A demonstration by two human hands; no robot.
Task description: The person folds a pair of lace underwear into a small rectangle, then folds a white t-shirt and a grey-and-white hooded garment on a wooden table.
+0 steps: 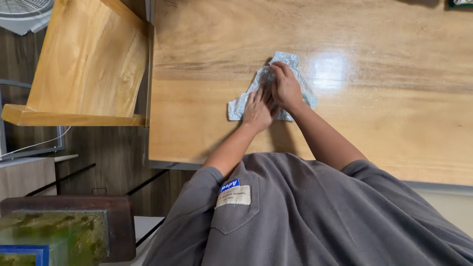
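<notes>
A small light blue-grey patterned cloth (297, 61) lies crumpled on the glossy wooden table (384, 113). Both of my hands rest on top of it. My left hand (257, 109) presses flat on the cloth's nearer left part, fingers stretched out. Just beside it, my right hand (286, 86) lies over the middle of the cloth with its fingers curled and pinching the fabric near the far edge. The two hands touch each other. Much of the cloth is hidden under them.
A wooden bench or chair (88, 64) stands left of the table. A white fan (24, 14) shows at the top left. A dark wooden box and a greenish tank (59, 236) sit at the bottom left. My grey shirt fills the lower frame.
</notes>
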